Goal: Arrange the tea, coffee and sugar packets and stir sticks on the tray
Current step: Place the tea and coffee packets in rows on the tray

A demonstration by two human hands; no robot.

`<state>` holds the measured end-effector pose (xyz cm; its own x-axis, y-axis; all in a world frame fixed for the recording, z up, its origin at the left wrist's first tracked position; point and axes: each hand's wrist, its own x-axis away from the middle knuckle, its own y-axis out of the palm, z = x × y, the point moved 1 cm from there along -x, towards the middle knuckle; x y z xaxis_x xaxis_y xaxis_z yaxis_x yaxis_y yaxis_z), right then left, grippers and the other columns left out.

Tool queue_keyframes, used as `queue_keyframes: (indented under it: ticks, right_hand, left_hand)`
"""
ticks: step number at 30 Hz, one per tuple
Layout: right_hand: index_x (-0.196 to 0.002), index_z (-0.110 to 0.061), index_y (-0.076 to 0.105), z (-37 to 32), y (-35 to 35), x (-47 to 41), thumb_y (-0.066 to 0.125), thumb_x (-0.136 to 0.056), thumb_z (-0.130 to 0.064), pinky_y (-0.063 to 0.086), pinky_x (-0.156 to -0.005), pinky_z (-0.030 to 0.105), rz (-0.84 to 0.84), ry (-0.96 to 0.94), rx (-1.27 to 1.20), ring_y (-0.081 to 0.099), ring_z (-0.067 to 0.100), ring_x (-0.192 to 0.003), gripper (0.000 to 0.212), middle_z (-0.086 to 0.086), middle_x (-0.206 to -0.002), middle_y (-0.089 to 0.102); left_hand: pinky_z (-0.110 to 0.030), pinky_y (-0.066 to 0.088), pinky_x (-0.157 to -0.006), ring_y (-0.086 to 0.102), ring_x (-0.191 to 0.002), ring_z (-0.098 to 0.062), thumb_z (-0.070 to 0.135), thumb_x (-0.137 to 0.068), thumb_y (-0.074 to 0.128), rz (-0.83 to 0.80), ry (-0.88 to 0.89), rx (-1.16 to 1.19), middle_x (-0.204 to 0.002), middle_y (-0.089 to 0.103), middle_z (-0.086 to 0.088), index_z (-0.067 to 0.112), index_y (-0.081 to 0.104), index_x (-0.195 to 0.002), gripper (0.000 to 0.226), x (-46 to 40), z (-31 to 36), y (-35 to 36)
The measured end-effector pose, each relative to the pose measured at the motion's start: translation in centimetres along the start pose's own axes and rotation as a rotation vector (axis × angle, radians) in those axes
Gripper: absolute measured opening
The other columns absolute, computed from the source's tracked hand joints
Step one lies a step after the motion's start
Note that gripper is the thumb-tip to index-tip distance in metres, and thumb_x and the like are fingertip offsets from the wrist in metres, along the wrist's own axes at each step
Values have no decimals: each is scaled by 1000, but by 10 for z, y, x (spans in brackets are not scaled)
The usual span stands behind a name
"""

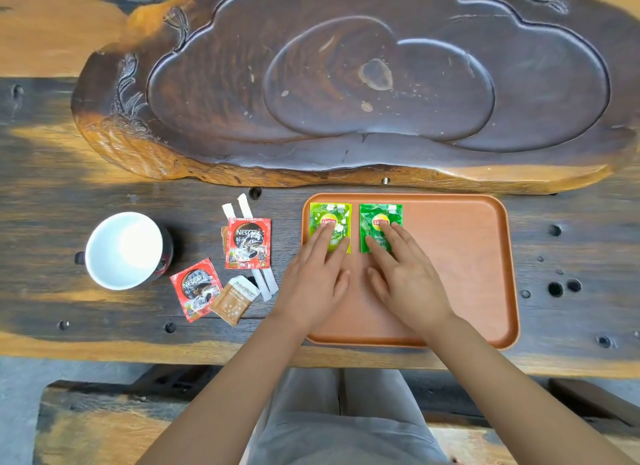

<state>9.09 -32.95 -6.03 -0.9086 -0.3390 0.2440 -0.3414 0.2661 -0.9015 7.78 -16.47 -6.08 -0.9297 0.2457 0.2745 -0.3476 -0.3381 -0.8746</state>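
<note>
An orange-brown tray (460, 256) lies on the dark wooden table. Two green tea packets sit side by side in its far left corner: a light green one (337, 215) and a darker green one (375, 215). My left hand (318, 274) rests flat with its fingertips on the light green packet. My right hand (405, 274) rests flat with its fingertips on the dark green one. Left of the tray lie two red coffee packets (247, 243) (195, 288), a brown sugar packet (237, 298) and white wrapped stir sticks (239, 205), partly under the upper coffee packet.
A white cup (124, 250) stands at the left of the table. A large carved dark wooden tea board (346, 83) fills the far side behind the tray. The table's front edge runs just below the tray; my legs and a bench show beneath.
</note>
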Motion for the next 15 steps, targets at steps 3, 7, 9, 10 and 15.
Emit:
queue_keyframes:
  ticks: [3,7,9,10,15]
  right_hand:
    - [-125,-8,53,1,-1,-6,43,-84,-27,38,-105,46,-1,16,-2,38,35,-131,46,17,-141,44]
    - [-121,-8,55,0,-4,-11,37,-83,-30,40,-102,47,-2,25,-7,41,36,-128,48,17,-139,47]
    - [-121,-8,55,-1,-4,-11,37,-83,-31,39,-101,48,-2,27,-14,41,36,-128,49,18,-138,47]
    - [-121,-8,55,-1,-4,-11,37,-83,-32,38,-102,48,-2,28,-22,40,37,-129,49,18,-139,46]
    - [-123,-7,54,-11,-9,-10,40,-83,-28,35,-105,50,66,25,-105,38,39,-129,47,21,-138,44]
  left_hand:
    - [-41,36,-103,27,-139,-26,37,-86,30,11,9,-5,-148,35,-12,13,47,-132,54,-4,0,-2]
    - [-42,36,-103,30,-137,-28,34,-88,37,35,6,-1,-146,38,-14,12,49,-130,49,-6,2,-2]
    - [-43,36,-103,32,-136,-29,34,-86,37,51,-1,2,-144,40,-15,12,50,-129,49,-6,3,-2]
    - [-44,35,-104,32,-136,-30,34,-86,37,53,-3,12,-144,39,-15,12,50,-129,50,-6,4,-3]
    - [-36,25,-107,26,-138,-26,33,-89,39,146,-30,142,-148,34,-13,13,46,-132,48,6,5,-18]
